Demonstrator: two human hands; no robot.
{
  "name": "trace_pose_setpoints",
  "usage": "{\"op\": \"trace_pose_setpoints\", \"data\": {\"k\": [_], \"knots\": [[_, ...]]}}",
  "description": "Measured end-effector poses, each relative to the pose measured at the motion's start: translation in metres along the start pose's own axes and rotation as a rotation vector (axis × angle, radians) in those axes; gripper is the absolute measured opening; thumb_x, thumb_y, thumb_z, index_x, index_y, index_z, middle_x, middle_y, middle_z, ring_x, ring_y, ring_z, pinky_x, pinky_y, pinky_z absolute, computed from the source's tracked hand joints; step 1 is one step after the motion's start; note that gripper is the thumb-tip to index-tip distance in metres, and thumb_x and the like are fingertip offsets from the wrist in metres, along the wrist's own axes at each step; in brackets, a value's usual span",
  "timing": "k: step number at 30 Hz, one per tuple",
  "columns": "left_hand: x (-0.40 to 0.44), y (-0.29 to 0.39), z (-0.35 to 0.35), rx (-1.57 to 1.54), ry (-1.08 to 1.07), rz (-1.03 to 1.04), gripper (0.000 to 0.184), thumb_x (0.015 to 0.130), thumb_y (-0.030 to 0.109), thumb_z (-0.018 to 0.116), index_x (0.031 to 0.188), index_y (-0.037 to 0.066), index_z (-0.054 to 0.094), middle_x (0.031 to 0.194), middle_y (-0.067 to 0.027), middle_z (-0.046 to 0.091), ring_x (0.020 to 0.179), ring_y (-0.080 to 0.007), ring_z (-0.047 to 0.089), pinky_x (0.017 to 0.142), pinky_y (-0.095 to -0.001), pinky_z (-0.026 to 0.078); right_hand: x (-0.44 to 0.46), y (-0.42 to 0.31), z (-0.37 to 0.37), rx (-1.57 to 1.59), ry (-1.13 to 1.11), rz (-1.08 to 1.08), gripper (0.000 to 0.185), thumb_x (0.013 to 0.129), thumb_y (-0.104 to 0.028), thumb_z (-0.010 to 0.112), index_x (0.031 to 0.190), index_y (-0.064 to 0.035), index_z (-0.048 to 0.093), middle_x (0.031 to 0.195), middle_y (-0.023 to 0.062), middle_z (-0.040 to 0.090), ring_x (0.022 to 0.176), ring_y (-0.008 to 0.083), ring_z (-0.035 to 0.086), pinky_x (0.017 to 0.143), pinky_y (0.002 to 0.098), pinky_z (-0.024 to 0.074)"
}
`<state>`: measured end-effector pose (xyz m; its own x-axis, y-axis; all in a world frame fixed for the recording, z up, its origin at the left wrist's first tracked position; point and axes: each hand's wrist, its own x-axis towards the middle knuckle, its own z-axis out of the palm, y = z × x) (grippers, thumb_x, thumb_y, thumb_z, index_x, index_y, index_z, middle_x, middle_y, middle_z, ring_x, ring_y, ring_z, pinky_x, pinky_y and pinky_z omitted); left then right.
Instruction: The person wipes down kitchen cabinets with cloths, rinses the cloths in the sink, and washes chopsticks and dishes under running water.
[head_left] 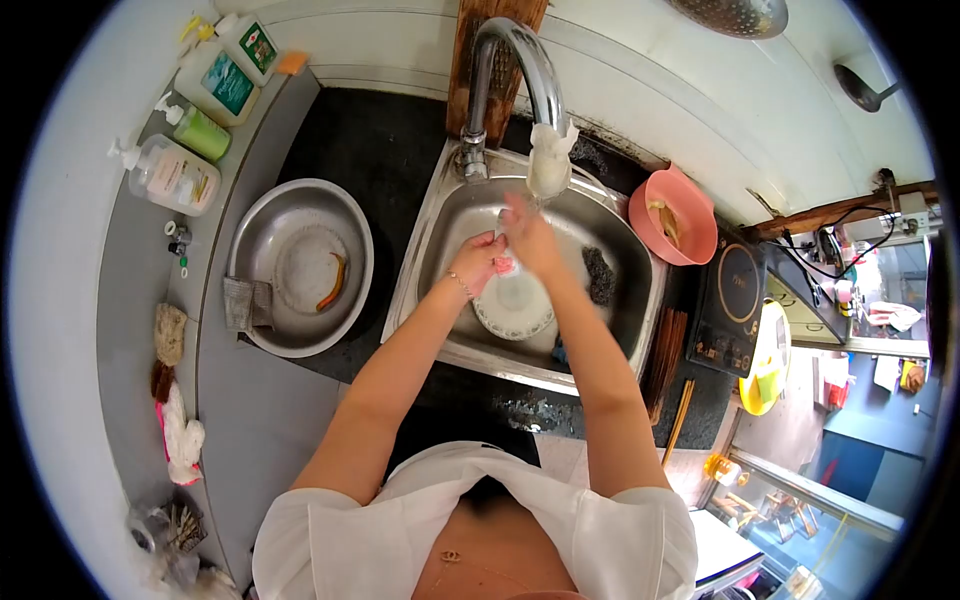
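Note:
My left hand [482, 262], with a bracelet at its wrist, is over the sink [625, 325]. Its fingers are curled around something small and pale that I cannot make out. Close beside it, my right hand [528, 238] is under the faucet [545, 85], smeared by motion, so its fingers are unclear. A white cloth-like cover [550, 165] wraps the faucet's spout. Below both hands, a whitish round dish [515, 310] with a patterned rim lies in the sink. A dark scouring pad [598, 277] rests at the basin's right side.
Left of the sink stands a steel basin [245, 225] holding a curved orange-brown item [333, 282], with a grey cloth [248, 303] over its rim. To the right are a pink bowl [645, 215], an induction cooker [728, 300] and chopsticks [679, 420]. Pump bottles [180, 175] line the left ledge.

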<state>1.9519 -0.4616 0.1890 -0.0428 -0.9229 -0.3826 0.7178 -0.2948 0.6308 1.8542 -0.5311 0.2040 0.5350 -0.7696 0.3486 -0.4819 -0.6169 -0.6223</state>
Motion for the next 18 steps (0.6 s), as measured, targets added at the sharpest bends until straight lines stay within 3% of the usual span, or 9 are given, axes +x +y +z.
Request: {"op": "trace_pose_setpoints", "data": {"k": [1,2,4,7,10,13,14,16,18], "knots": [[0.000,0.005,0.012,0.023,0.056,0.024,0.014,0.084,0.016,0.052,0.090,0.004,0.055,0.077,-0.0023,0.056,0.062,-0.0111,0.053,0.057,-0.0249,0.044,-0.012,0.002,0.006,-0.192,0.132,-0.132,0.029,0.085,-0.026,0.040,0.097,-0.0056,0.057,0.099,0.0186,0.055,0.097,0.0332,0.048,0.084,0.0364,0.0380],[0.000,0.005,0.019,0.043,0.113,0.042,0.014,0.084,0.016,0.051,0.088,0.004,0.055,0.075,-0.0019,0.055,0.061,-0.0112,0.052,0.057,-0.0246,0.043,-0.013,-0.003,0.003,-0.160,0.141,-0.109,0.030,0.085,-0.026,0.040,0.098,-0.0036,0.056,0.099,0.0199,0.055,0.097,0.0338,0.049,0.084,0.0376,0.0378],[0.007,-0.012,0.008,0.164,0.020,0.038,0.010,0.083,0.012,0.050,0.086,0.004,0.055,0.072,-0.0013,0.054,0.060,-0.0111,0.051,0.056,-0.0237,0.043,-0.018,-0.009,-0.007,-0.099,0.155,-0.052,0.033,0.084,-0.025,0.041,0.101,0.0004,0.053,0.099,0.0226,0.054,0.096,0.0349,0.049,0.085,0.0402,0.0374],[0.000,-0.022,0.018,0.149,0.027,0.054,0.007,0.083,0.008,0.049,0.084,0.004,0.054,0.070,-0.0012,0.054,0.058,-0.0110,0.050,0.055,-0.0231,0.042,0.022,0.042,-0.015,-0.131,-0.673,0.497,0.038,0.087,-0.025,0.036,0.114,-0.0002,0.046,0.112,0.0221,0.046,0.102,0.0362,0.045,0.089,0.0395,0.0343],[0.006,-0.027,0.009,0.118,0.163,0.069,0.007,0.083,0.009,0.049,0.082,0.004,0.054,0.071,-0.0020,0.054,0.056,-0.0106,0.050,0.054,-0.0231,0.042,0.037,0.000,-0.030,-0.227,-0.638,0.522,0.040,0.087,-0.029,0.032,0.104,0.0025,0.051,0.102,0.0210,0.053,0.097,0.0358,0.048,0.086,0.0408,0.0361],[0.014,-0.002,0.013,-0.015,0.205,0.157,0.010,0.083,0.013,0.050,0.082,0.005,0.054,0.072,-0.0021,0.055,0.054,-0.0102,0.050,0.055,-0.0236,0.043,-0.006,-0.023,0.017,-0.344,0.399,0.039,0.037,0.086,-0.027,0.032,0.093,0.0015,0.054,0.093,0.0210,0.056,0.089,0.0354,0.053,0.082,0.0429,0.0393],[0.012,0.005,0.015,-0.083,0.206,0.194,0.011,0.084,0.015,0.051,0.082,0.005,0.054,0.072,-0.0019,0.055,0.053,-0.0101,0.050,0.055,-0.0238,0.043,-0.011,-0.023,0.020,-0.324,0.426,0.044,0.037,0.086,-0.026,0.031,0.093,0.0017,0.054,0.092,0.0200,0.057,0.086,0.0341,0.054,0.079,0.0423,0.0407],[0.009,0.002,0.007,0.098,0.142,0.192,0.011,0.084,0.015,0.050,0.083,0.005,0.055,0.074,-0.0015,0.055,0.056,-0.0095,0.051,0.057,-0.0235,0.044,-0.016,-0.017,0.021,-0.278,0.482,0.054,0.038,0.086,-0.026,0.030,0.092,0.0021,0.054,0.088,0.0180,0.058,0.080,0.0317,0.056,0.074,0.0411,0.0435],[-0.004,-0.005,0.005,0.284,0.149,0.212,0.012,0.085,0.013,0.047,0.084,0.004,0.055,0.076,-0.0011,0.056,0.062,-0.0080,0.051,0.061,-0.0229,0.044,0.002,-0.020,-0.008,0.422,0.120,0.725,0.038,0.087,-0.026,0.030,0.097,0.0030,0.051,0.097,0.0169,0.055,0.084,0.0290,0.055,0.074,0.0388,0.0432]]}}
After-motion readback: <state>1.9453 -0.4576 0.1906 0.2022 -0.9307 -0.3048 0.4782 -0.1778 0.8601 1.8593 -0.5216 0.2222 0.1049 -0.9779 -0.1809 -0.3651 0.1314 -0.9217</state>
